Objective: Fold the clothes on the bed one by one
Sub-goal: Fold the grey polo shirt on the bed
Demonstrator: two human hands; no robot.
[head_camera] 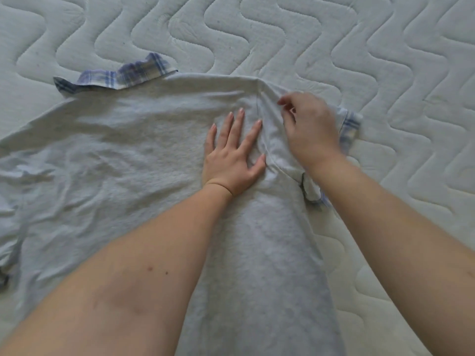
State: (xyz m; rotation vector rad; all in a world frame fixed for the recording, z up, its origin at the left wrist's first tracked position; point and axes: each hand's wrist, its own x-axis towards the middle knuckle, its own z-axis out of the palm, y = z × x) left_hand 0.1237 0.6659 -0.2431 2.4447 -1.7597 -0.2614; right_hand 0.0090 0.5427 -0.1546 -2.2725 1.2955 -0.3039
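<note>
From the head view, a pale grey, fleecy garment with blue-and-white plaid trim lay spread across the white quilted mattress with its wavy stitching, running from the far left edge down toward the person. The left hand was flat on the cloth, fingers straight and fanned, palm pressing the grey fabric down, holding nothing. Just to its right, the right hand had its grip curled, thumb and fingertips pinching a raised fold of that same grey fabric near a seam. Beyond and to the right of that pinch, a plaid cuff peeked out from under the wrist. Far to the left of the pressing palm, a ruffled plaid edge stood along the garment's upper border, touching the mattress.
</note>
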